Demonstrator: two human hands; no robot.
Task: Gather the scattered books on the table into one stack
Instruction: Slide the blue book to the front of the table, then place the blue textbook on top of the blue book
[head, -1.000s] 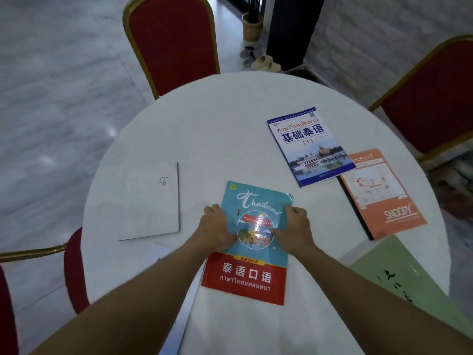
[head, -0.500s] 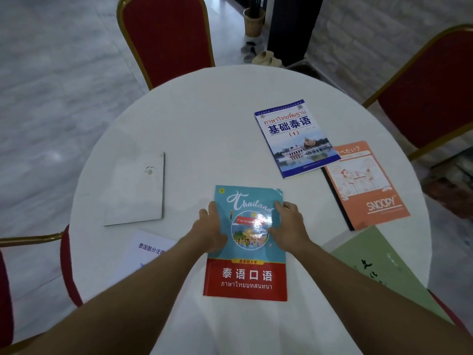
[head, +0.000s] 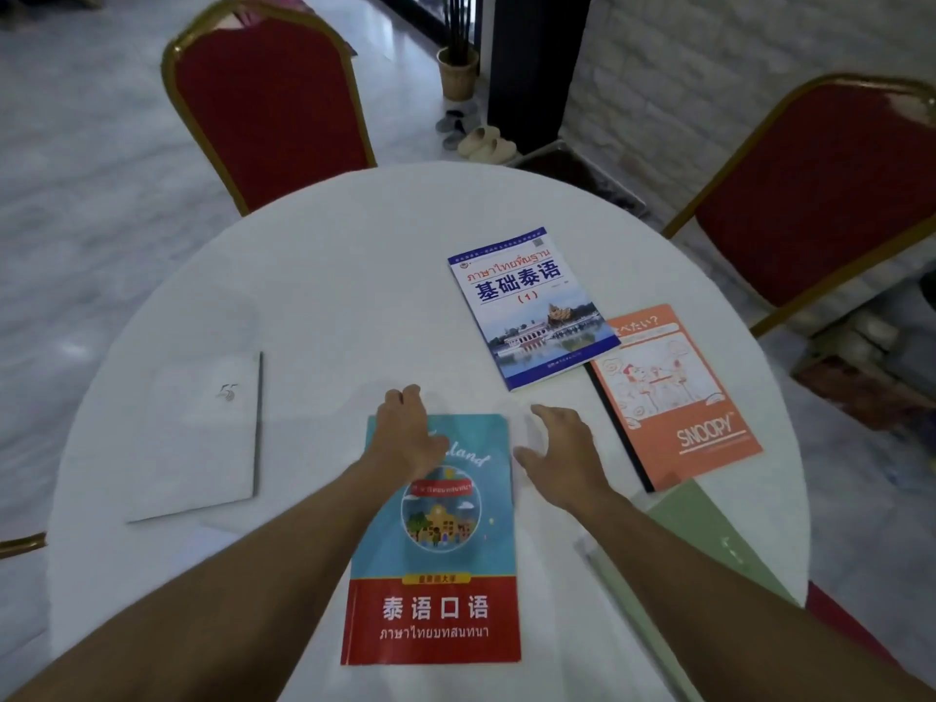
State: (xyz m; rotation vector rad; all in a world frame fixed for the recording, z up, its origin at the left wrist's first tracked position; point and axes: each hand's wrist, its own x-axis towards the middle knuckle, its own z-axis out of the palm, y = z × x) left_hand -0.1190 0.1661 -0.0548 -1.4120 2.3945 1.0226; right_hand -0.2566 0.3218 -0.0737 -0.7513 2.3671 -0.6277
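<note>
A teal and red Thailand book [head: 435, 559] lies flat on the round white table [head: 329, 276], close in front of me. My left hand [head: 407, 430] hovers over its top left corner, fingers loosely curled and holding nothing. My right hand [head: 559, 450] is just right of the book, off its edge, fingers spread. A blue and white Thai textbook [head: 532, 306] lies farther back to the right. An orange Snoopy notebook [head: 673, 397] lies right of it. A white booklet [head: 202, 438] lies at the left. A green book [head: 709, 539] sits at the near right, partly under my right forearm.
Two red chairs with gold frames stand behind the table, one at the back left [head: 268, 103] and one at the right [head: 825, 195]. Part of a third red chair [head: 20, 544] shows at the left edge. Slippers [head: 486, 141] and a plant pot [head: 458, 73] are on the floor beyond.
Both hands have let go of the Thailand book and moved forward past its top edge. The book now lies squared up and closer to me.
</note>
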